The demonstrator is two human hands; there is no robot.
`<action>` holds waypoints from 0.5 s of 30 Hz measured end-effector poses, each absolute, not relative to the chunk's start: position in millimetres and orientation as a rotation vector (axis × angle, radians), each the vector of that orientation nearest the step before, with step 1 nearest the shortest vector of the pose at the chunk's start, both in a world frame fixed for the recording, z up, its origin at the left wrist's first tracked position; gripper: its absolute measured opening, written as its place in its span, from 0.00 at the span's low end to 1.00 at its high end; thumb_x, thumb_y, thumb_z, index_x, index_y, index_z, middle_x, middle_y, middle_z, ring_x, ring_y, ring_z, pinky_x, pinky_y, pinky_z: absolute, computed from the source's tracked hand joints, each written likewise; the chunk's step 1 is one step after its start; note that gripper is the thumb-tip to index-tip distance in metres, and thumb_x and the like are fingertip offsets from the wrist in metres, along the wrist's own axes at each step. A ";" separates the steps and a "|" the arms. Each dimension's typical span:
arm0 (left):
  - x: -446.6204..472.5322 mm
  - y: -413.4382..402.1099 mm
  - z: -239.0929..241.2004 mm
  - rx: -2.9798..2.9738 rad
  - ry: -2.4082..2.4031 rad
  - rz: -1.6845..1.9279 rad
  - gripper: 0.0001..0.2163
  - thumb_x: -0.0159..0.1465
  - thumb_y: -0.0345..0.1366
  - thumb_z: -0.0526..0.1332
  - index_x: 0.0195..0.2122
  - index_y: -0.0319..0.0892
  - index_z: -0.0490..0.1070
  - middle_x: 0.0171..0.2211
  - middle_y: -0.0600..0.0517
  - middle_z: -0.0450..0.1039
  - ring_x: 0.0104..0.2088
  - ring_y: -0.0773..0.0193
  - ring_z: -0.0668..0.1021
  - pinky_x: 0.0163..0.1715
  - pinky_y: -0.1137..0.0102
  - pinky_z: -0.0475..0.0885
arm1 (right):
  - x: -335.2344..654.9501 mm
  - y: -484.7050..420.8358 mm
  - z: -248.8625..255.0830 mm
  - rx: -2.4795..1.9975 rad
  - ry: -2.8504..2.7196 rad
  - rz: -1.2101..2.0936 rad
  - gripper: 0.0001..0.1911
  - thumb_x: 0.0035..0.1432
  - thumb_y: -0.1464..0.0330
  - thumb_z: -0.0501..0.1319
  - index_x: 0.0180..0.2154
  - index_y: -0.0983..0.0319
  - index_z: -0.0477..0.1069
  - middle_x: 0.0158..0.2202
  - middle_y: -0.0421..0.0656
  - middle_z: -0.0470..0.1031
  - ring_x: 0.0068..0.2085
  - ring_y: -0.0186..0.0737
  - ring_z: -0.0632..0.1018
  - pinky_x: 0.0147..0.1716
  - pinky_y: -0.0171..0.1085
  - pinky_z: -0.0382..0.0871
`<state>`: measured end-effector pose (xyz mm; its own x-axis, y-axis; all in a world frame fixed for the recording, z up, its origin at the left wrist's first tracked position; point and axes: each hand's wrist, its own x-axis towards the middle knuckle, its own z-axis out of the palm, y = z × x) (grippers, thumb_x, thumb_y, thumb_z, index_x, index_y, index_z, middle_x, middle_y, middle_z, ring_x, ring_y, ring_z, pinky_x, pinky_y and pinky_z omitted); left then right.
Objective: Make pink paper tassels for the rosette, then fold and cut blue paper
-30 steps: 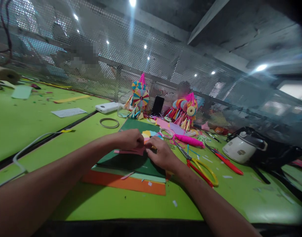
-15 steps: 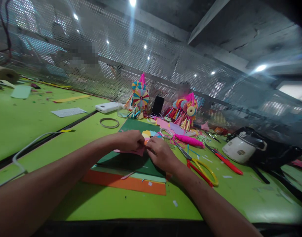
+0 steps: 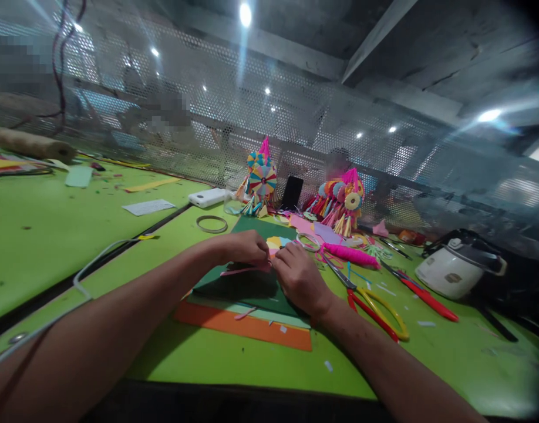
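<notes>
My left hand [image 3: 247, 247] is closed in a pinch on a piece of pink paper [image 3: 241, 270], which juts out to the left below the fingers. Close beside it, my right hand [image 3: 299, 275] has bent fingers meeting the left fingertips; what lies between them is hidden. Just behind the hands sits a scalloped multicolour paper piece [image 3: 276, 241], partly covered. Both hands are over a dark green sheet [image 3: 252, 294], stacked on a mint sheet and an orange sheet [image 3: 247, 328]. Scissors [image 3: 357, 288] with red and yellow handles lie right of my right hand.
Paper tassel ornaments [image 3: 263, 179] and a dark phone [image 3: 292, 192] stand at the back. A pink thread bundle [image 3: 352, 254], red-handled tool [image 3: 430, 298] and white pot-like object [image 3: 450, 270] are on the right. A ring of tape [image 3: 212, 223] and white device [image 3: 208, 197] lie left.
The camera view has turned slightly left, so everything sits further right. The pink paper has tilted and now shows nearly edge-on. Both hands stay close together.
</notes>
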<state>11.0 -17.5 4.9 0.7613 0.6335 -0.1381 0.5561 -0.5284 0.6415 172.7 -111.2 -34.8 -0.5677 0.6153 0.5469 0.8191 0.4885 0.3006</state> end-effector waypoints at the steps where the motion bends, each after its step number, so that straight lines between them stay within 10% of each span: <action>1: 10.8 -17.7 4.9 2.247 0.885 0.161 0.09 0.50 0.39 0.57 0.23 0.39 0.72 0.19 0.56 0.63 0.23 0.68 0.61 0.21 0.72 0.54 | 172.5 -111.3 -36.0 -1.200 -2.365 -0.779 0.12 0.62 0.75 0.50 0.31 0.63 0.69 0.32 0.48 0.68 0.37 0.46 0.64 0.38 0.44 0.60; 15: 8.4 -14.9 1.2 2.305 0.788 0.189 0.12 0.54 0.40 0.57 0.26 0.38 0.74 0.18 0.56 0.60 0.21 0.70 0.58 0.21 0.73 0.52 | 176.7 -109.6 -41.2 -1.118 -2.086 -0.265 0.06 0.61 0.72 0.55 0.36 0.63 0.71 0.35 0.48 0.71 0.39 0.43 0.70 0.39 0.42 0.66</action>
<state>8.4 -14.9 1.2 0.8055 0.5873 -0.0784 0.4877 -0.5820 0.6507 176.7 -109.6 -41.2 -0.3450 0.6324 0.6935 0.7858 0.5988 -0.1551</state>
